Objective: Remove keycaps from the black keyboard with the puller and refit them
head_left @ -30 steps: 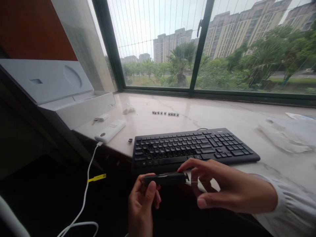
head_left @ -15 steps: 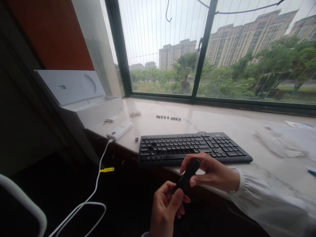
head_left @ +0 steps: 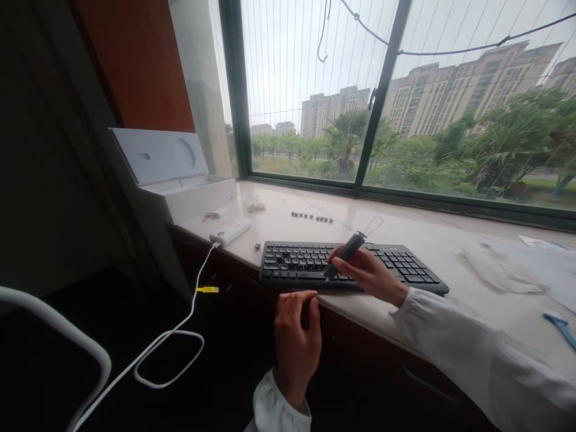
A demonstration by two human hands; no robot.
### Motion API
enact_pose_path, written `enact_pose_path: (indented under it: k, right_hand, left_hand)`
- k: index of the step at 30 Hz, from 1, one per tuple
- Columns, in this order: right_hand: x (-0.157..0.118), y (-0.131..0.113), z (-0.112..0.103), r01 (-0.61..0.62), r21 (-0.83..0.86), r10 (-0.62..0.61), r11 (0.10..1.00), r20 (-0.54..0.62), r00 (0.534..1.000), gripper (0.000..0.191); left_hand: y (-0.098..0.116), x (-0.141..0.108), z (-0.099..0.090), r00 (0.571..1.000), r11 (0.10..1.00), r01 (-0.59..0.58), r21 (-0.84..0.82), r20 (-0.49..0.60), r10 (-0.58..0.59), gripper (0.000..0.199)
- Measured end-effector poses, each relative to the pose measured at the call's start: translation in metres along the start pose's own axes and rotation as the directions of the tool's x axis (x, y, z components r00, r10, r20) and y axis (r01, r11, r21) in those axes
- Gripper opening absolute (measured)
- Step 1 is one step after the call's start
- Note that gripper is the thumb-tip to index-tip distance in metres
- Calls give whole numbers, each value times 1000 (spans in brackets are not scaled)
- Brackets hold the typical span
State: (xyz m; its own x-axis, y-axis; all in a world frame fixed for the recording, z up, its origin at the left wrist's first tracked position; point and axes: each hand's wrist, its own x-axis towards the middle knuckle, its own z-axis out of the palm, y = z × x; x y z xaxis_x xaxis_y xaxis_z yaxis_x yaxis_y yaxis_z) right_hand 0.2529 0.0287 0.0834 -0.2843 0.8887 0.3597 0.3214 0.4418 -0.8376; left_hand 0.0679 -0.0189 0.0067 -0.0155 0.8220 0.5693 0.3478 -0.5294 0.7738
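Note:
My right hand (head_left: 369,271) holds a dark stick-like tool (head_left: 345,254) over the middle of the black keyboard (head_left: 411,270); a thin wire loop (head_left: 374,225) sticks out of its upper end. The tool's lower end is above the front rows, where some keycaps are off. My left hand (head_left: 297,336) is in front of the counter edge, fingers bent and thumb apart, with nothing between them. Several small keycaps (head_left: 312,216) lie in a row behind the keyboard. One loose keycap (head_left: 257,246) sits by its left corner.
On the left stand an open white box (head_left: 198,201) and a white power bank (head_left: 230,231) with a white cable (head_left: 197,294). Crumpled plastic (head_left: 499,270) and a blue item (head_left: 560,327) lie at the right. A window backs the counter.
My left hand has let go of the dark tool and is now apart from it. My right hand has carried the tool up and over the keyboard. The camera view has shifted a little.

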Motion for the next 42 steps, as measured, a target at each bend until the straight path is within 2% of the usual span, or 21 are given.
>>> enact_pose_path:
  k: [2, 3, 5, 8, 15, 19, 24, 28, 32, 35, 39, 42]
  right_hand:
    - [14, 0, -3, 26, -71, -26, 997, 1, 1000, 37]
    - [22, 0, -4, 39, -116, -37, 992, 13, 999, 38]
    - [37, 2, -1, 56, -183, -55, 982, 12, 998, 41]
    - [55, 6, 8, 81, -231, -79, 970, 19, 997, 45]
    - [73, 21, 20, 195, -408, -178, 892, 80, 981, 41]
    - [74, 24, 18, 244, -442, -203, 863, 138, 969, 40]
    - [74, 23, 17, 337, -483, -263, 808, 216, 940, 38]
    - [75, 23, 17, 364, -487, -285, 794, 231, 930, 36]
    - [76, 24, 16, 354, -479, -266, 803, 244, 933, 35]
    - [76, 27, 18, 343, -473, -260, 811, 234, 937, 34]
    - [71, 30, 26, 293, -518, -267, 803, 127, 955, 35]
    - [66, 32, 32, 288, -575, -301, 766, 75, 951, 34]
  left_hand:
    - [-3, 1, 4, 980, 964, -192, 186, -17, 199, 25]
    - [-3, 2, 7, 965, 930, -251, 267, -2, 261, 28]
    - [-5, 6, 14, 946, 866, -307, 395, 31, 322, 35]
    - [-8, 9, 23, 940, 815, -323, 481, 62, 335, 36]
    - [-23, 7, 35, 942, 822, -301, 484, 14, 337, 34]
    - [-41, 4, 47, 907, 810, -353, 469, -42, 419, 38]
    - [-61, 0, 64, 855, 815, -378, 439, -173, 490, 37]
    - [-65, 0, 70, 842, 825, -377, 421, -215, 495, 38]
    - [-61, -1, 71, 855, 831, -353, 430, -212, 473, 38]
    - [-58, -1, 70, 861, 830, -346, 438, -202, 466, 39]
    - [-57, 0, 68, 855, 837, -359, 412, -214, 472, 36]
    - [-58, 1, 68, 847, 841, -372, 394, -225, 481, 35]
